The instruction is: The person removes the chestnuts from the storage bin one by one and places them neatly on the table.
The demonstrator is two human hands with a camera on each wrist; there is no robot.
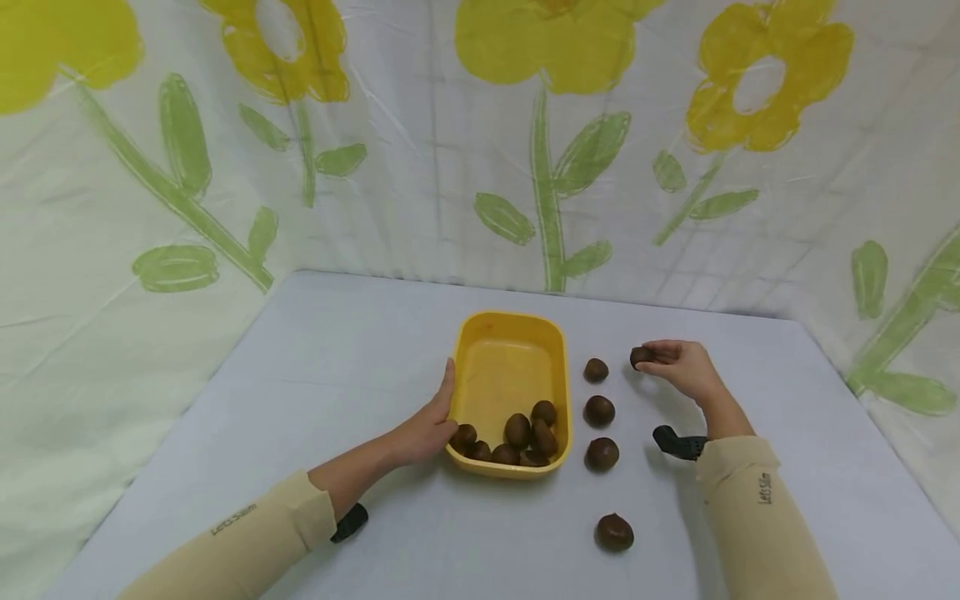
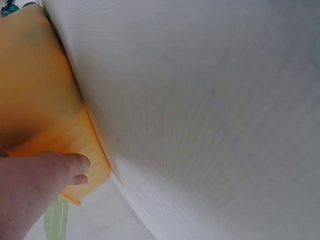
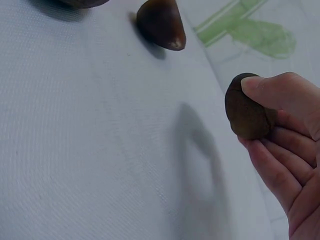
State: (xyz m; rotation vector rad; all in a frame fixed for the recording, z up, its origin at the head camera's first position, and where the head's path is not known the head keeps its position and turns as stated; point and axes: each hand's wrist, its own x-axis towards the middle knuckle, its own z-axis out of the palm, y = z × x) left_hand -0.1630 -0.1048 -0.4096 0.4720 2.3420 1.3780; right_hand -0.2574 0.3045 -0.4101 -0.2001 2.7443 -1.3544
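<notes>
Sleeves of tan fabric fill the near edge of the head view, one on each forearm, with a dark wrist strap on the right arm. Left hand: fingers straight, laid flat along the outer left wall of the yellow tub, steadying it without curling over the rim. Right hand: fingers and thumb curled round one chestnut, pinched and raised just off the table, to the right of the tub and apart from it. Tub contents: a heap of chestnuts at the near end, far end bare. Loose on the cloth: four chestnuts in a rough column just right of the tub, the nearest set well apart from the others. Step in hand, as judged: a pick just made, carry not yet begun; the next move calls for a short sweep leftward over the loose column and the tub's right wall, then a release above the heap. Right wrist view alone shows the thumb pressed over the chestnut's top and the gap beneath it; left wrist view alone shows the fingertips against the tub's ribbed outer wall; only the head view gives the count and layout
</notes>
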